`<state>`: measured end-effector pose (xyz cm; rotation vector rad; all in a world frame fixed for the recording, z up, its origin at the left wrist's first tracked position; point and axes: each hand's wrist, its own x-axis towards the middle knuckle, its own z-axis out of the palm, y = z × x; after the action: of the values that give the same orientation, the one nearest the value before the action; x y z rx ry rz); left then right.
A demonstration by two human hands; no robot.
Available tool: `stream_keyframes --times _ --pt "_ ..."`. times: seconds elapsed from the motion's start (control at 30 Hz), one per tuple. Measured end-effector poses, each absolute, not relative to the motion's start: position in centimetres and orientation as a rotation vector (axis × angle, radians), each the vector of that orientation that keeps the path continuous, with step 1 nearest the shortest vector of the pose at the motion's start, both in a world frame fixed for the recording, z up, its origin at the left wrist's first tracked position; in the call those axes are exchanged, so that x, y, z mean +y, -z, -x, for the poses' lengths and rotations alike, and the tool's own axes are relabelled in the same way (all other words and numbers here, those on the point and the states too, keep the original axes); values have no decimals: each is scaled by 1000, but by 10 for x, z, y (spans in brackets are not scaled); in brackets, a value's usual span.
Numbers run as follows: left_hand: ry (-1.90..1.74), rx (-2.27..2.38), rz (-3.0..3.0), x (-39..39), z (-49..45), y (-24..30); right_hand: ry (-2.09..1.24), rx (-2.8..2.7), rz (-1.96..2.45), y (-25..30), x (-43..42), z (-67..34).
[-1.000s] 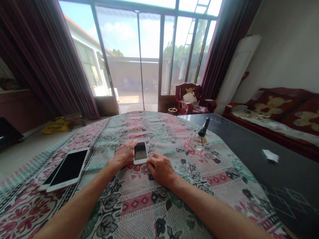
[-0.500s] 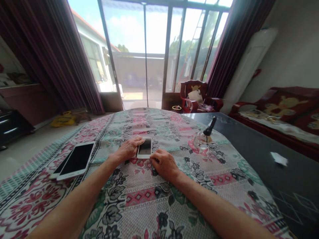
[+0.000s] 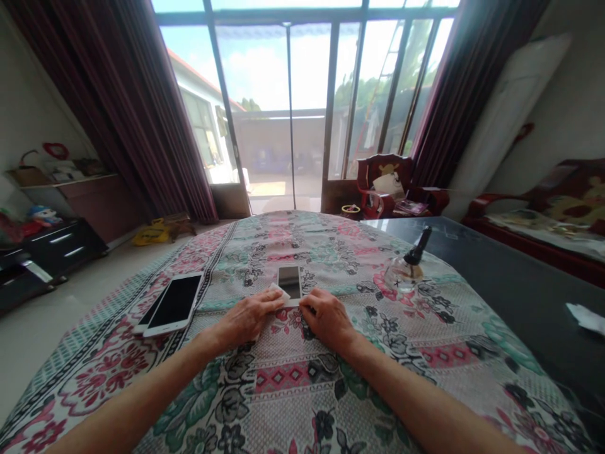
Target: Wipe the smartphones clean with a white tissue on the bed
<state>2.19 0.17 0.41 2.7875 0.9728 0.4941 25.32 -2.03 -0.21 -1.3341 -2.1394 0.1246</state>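
A small white smartphone [image 3: 290, 281] lies face up on the patterned tablecloth [image 3: 340, 378], its screen dark. My left hand [image 3: 251, 316] presses a folded white tissue [image 3: 282, 294] on the phone's lower left part. Its fingers are together over the tissue and hide some of it. At the phone's lower right corner, my right hand [image 3: 327, 316] is curled, with thumb and forefinger pinching the edge. To the left, a larger white smartphone [image 3: 174, 304] rests partly over another phone [image 3: 147, 316]. A clear spray bottle [image 3: 403, 271] with a black nozzle stands to the right.
A dark table [image 3: 472, 265] adjoins on the right, with a crumpled white paper [image 3: 586, 316] on it. Beyond are a red wooden chair [image 3: 387, 180] and a sofa [image 3: 562, 202]. Glass doors [image 3: 309, 126] stand ahead, and a yellow bag [image 3: 152, 233] lies on the floor.
My left hand has slid from the phone's upper left side down to its lower left, with the tissue. My right hand stays at the lower right corner. The camera view has shifted.
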Motion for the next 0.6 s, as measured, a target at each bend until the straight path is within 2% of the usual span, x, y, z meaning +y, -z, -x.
stream_keyframes --times 0.37,0.5,0.6 --pt "-436 1082 -2754 72 -64 -24 -126 -2121 1303 5 -18 -254" --pt "-503 1205 -2693 77 -70 -20 -130 -2118 1302 5 -19 -254" --pt "-485 1098 -2719 68 -66 -22 -153 -2112 1305 4 -19 -254"
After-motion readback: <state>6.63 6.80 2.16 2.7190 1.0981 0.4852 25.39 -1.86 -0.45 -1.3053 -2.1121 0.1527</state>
